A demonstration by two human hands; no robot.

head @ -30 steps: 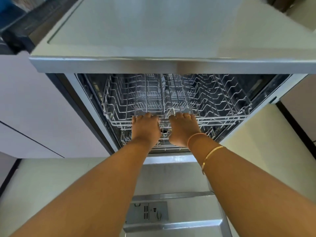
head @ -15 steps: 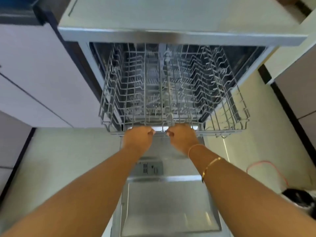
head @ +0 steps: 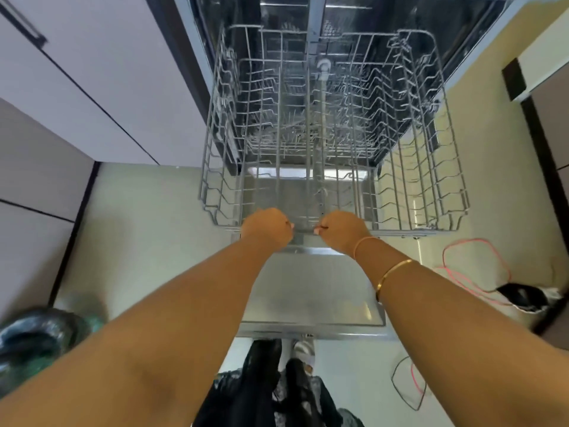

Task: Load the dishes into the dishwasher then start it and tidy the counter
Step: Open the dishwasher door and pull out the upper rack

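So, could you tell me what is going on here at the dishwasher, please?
A person stands at the open dishwasher, with the left hand and the right hand both gripping the front rail of the wire rack. The rack sits pulled out above the lowered door. It looks empty, so no dishes are loaded yet.

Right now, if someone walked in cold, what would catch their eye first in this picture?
The empty wire rack fills the centre, drawn out of the dishwasher above its open door. The left hand and right hand grip the rack's front edge side by side. A gold bangle glints on the right forearm.
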